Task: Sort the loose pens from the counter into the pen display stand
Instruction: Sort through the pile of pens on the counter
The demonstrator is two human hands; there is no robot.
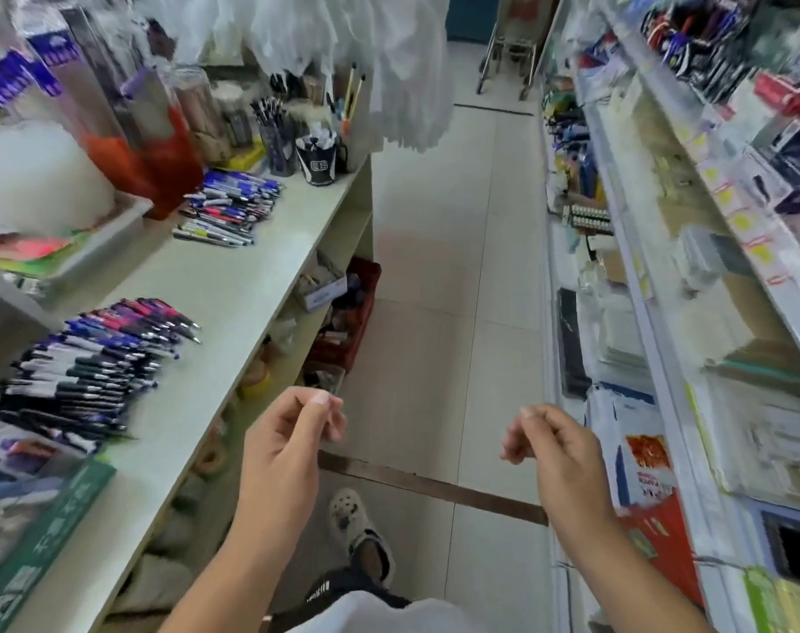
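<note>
Counter (233, 285) pens (92, 367), hands (293, 431) apart, empty

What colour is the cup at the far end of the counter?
Black with a white label, seen in the head view: cup, counter.

Blue, black, pink pens (92, 367)

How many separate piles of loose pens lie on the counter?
2. One pile of pens lies near the person, at the left. The other pile of pens lies farther along the counter, before the cups. More may be hidden.
</note>
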